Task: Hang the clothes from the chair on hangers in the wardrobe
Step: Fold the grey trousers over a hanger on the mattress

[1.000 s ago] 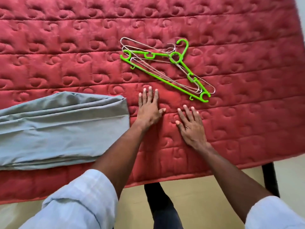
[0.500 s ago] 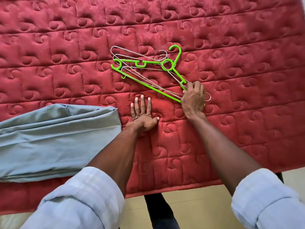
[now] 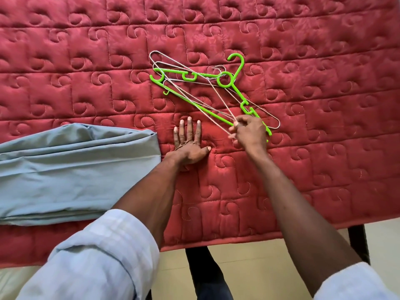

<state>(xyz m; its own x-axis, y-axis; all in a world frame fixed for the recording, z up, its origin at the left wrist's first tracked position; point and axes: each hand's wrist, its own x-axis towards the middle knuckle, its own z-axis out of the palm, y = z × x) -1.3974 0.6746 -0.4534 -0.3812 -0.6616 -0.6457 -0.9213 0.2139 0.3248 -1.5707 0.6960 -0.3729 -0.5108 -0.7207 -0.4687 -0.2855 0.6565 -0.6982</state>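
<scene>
Folded grey-blue cloth (image 3: 71, 169) lies near left on the red quilted bed (image 3: 324, 148). The left hand (image 3: 190, 146) presses flat beside it, fingers straight. Farther right, the right hand (image 3: 249, 135) pinches a wire hanger (image 3: 218, 100) from the pile with the green hanger (image 3: 229, 81).

A: What covers the bed?
B: A red quilt (image 3: 303, 105), satin-like cloth with a soft sheen, stitched into puffed squares with curled seams.

A: And the tangle near the upper middle of the frame?
B: A green hanger (image 3: 234, 77) of smooth, glossy plastic, mixed with wire hangers (image 3: 173, 66) of thin, pale bare metal.

A: The bundle at the left?
B: A grey-blue garment (image 3: 75, 169), matt woven cloth, smooth, with soft folds.

A: The sleeves at the bottom?
B: Pale blue sleeves (image 3: 97, 256), light matt cloth with a faint check, rolled.

A: Below the quilt's edge?
B: A pale floor (image 3: 270, 267), smooth and dull.
</scene>
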